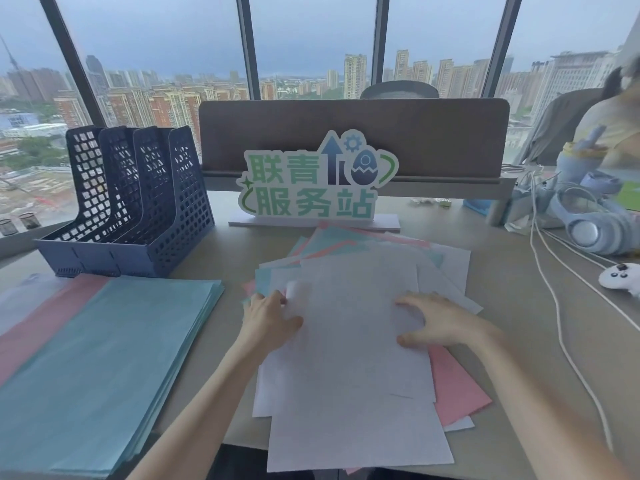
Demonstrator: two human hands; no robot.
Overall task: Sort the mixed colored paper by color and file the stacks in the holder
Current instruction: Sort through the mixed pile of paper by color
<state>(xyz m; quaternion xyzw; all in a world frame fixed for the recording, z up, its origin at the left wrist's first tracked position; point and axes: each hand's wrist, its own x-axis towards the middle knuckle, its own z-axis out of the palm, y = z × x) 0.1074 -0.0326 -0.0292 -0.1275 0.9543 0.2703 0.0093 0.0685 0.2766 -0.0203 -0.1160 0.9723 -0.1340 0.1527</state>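
While the mixed pile (360,341) of white, pink and blue sheets lies fanned at the desk's middle, sorting looks about half done: a blue stack (104,368) sits at nine o'clock over a pink stack (45,320), and the holder (131,209) at ten o'clock holds no paper. The left hand (268,320) pinches the top white sheet's lifted edge; the right hand (440,322) presses flat, fingers spread. Next, I judge, that sheet must peel off alone and go left.

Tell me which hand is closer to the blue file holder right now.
Left. The left hand sits on the mixed pile's left edge, below and right of the file holder; the right hand lies farther right across the white sheets.
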